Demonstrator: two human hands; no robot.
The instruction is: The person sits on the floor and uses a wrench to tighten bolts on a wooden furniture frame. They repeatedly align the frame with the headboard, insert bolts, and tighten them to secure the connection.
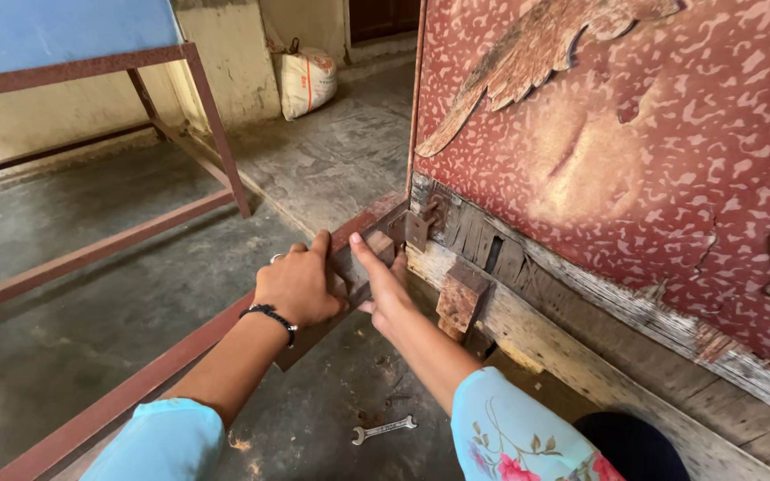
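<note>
Fingers of the left hand (298, 285) curl tight around a rusty metal bar (135, 385), and the thumb sticks up by a small wood block (381, 246). The right hand (385, 289) lies flat with long straight fingers, pressing the same block at the end of the bar. Just beside it sits a big red patterned board (634, 169) on old planks (581, 356). A small wrench (383, 429) lies on the floor (91, 294) near the arms.

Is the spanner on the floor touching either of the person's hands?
Apart. The head view shows the spanner lying on the concrete floor between the forearms, well below the left hand and right hand, which are up at the small wooden block.
</note>
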